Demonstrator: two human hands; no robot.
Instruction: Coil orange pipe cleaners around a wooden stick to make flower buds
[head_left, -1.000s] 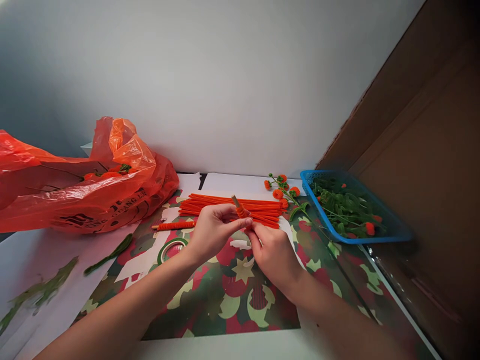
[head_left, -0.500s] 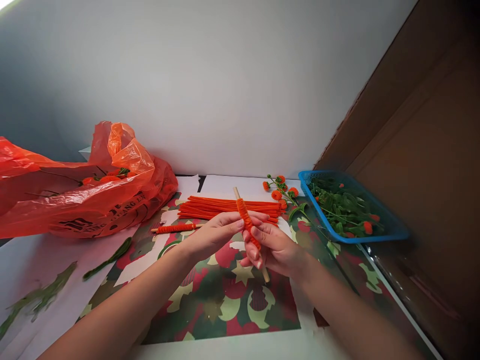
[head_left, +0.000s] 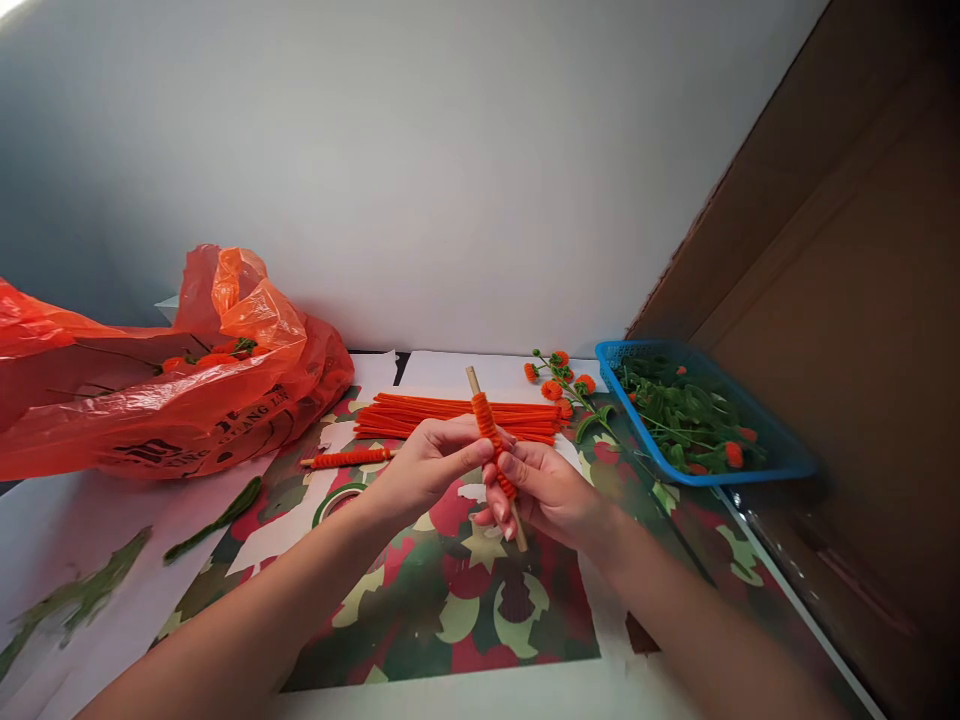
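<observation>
Between both hands a thin wooden stick (head_left: pixel 472 380) stands tilted over the table, wound with a tight coil of orange pipe cleaner (head_left: pixel 484 415). My left hand (head_left: pixel 442 450) pinches the coil from the left, thumb in front. From the right, my right hand (head_left: pixel 544 485) closes round the lower part of the coil, and its fingers hide some of it. Behind the hands lies a bundle of straight orange pipe cleaners (head_left: pixel 450 415). A second stick wound with orange pipe cleaner (head_left: pixel 349 458) rests to the left of the hands.
An orange plastic bag (head_left: pixel 225 410) with orange flowers inside sits at the left. At the right stands a blue basket (head_left: pixel 652 455) of green stems. A sprig of orange flowers (head_left: pixel 552 390) lies beside it. Green pipe-cleaner pieces (head_left: pixel 217 520) lie on white paper, left of the patterned mat (head_left: pixel 427 630).
The wound stick has turned slightly more upright, its lower end shifting left. My fingers have closed in nearer each other on the coil.
</observation>
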